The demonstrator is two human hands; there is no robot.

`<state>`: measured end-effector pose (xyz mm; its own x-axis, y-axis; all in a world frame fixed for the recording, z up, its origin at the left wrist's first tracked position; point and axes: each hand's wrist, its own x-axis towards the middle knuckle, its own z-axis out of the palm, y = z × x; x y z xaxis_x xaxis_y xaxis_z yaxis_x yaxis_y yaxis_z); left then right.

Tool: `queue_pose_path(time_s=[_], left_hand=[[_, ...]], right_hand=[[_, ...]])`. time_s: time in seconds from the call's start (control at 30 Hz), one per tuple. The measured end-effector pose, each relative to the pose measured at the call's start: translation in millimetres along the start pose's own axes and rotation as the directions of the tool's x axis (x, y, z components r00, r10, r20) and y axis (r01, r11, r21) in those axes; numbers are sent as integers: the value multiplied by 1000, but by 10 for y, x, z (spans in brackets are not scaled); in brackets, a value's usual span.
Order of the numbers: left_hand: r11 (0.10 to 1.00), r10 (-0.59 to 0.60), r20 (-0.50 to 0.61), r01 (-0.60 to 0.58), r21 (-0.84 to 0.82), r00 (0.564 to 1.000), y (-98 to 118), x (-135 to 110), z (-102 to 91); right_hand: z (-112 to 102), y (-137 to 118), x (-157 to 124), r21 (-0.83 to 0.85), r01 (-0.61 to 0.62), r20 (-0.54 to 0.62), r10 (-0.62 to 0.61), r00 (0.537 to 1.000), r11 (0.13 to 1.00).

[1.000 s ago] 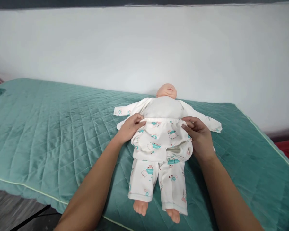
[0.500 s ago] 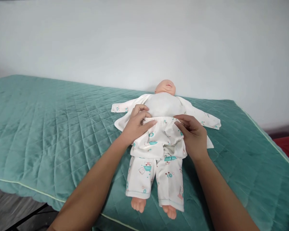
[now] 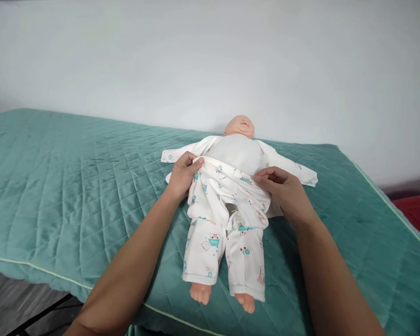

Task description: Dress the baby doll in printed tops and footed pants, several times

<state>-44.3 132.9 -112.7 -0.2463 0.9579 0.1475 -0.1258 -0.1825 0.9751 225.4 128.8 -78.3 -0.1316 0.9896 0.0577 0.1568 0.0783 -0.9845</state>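
A baby doll (image 3: 238,126) lies on its back, head toward the wall and feet toward me. White printed baby pants (image 3: 213,186) cover its legs and hips, with both feet sticking out of the cuffs. My left hand (image 3: 184,175) pinches the waistband at the left hip, thumb on top. At the right side of the waistband, my right hand (image 3: 283,189) holds the fabric between thumb and fingers. A white long-sleeved baby shirt (image 3: 290,167) is on the doll's arms, its front spread apart over the pale grey cloth torso (image 3: 236,151).
A green quilted cover (image 3: 91,200) with a pale piped edge lies under the doll. Behind it rises a plain light wall (image 3: 196,60). Something red (image 3: 416,212) shows past the right edge, and dark floor (image 3: 17,298) at lower left.
The waistband has been stretched wider and pulled higher on the left side. My left hand has moved outward and slightly up with it; my right hand stays near the right hip.
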Motion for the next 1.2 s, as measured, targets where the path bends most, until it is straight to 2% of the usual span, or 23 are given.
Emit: queue_pose_path(time_s=[0.1,0.17,0.27,0.37,0.43,0.57,0.63,0.7,0.83,0.93,1.03,1.1,1.2], left_hand=[[995,-49,86,41,86,995,13,10,-37],[982,-98,134,74,176,986,48,8,-53],[955,-209,184,160,251,960,117,-6,-74],[946,-287,209,242,218,935,163,-2,-113],[946,-318,251,289,143,914,173,20,-144],[943,-321,304,332,17,897,174,64,-186],[945,-310,289,328,-16,906,173,71,-193],[942,-306,277,331,-47,911,170,70,-196],[932,-317,255,350,-96,914,158,69,-199],[916,-326,222,365,-168,919,151,76,-195],[901,-336,183,372,-223,924,148,89,-181],[898,-345,185,381,-220,920,148,97,-171],[892,-385,234,426,-155,893,151,102,-162]], right_hand=[[-156,15,12,-134,-66,104,81,991,989],[-253,8,7,-210,-99,231,148,962,973],[-346,-22,-15,-193,-117,420,189,887,974],[-359,-47,-31,-143,-104,497,162,852,984],[-338,-44,-26,-163,-75,470,145,871,984],[-273,1,8,-233,-32,323,108,940,972],[-232,25,25,-222,-15,195,59,979,975],[-185,47,36,-203,-1,39,9,999,979],[-99,114,68,-227,31,-174,-72,982,973],[-69,190,111,-314,22,-311,-125,942,949],[-72,252,151,-396,-45,-328,-95,940,917],[-84,274,165,-432,-86,-256,-31,966,898],[-108,290,166,-438,-124,-172,52,984,891]])
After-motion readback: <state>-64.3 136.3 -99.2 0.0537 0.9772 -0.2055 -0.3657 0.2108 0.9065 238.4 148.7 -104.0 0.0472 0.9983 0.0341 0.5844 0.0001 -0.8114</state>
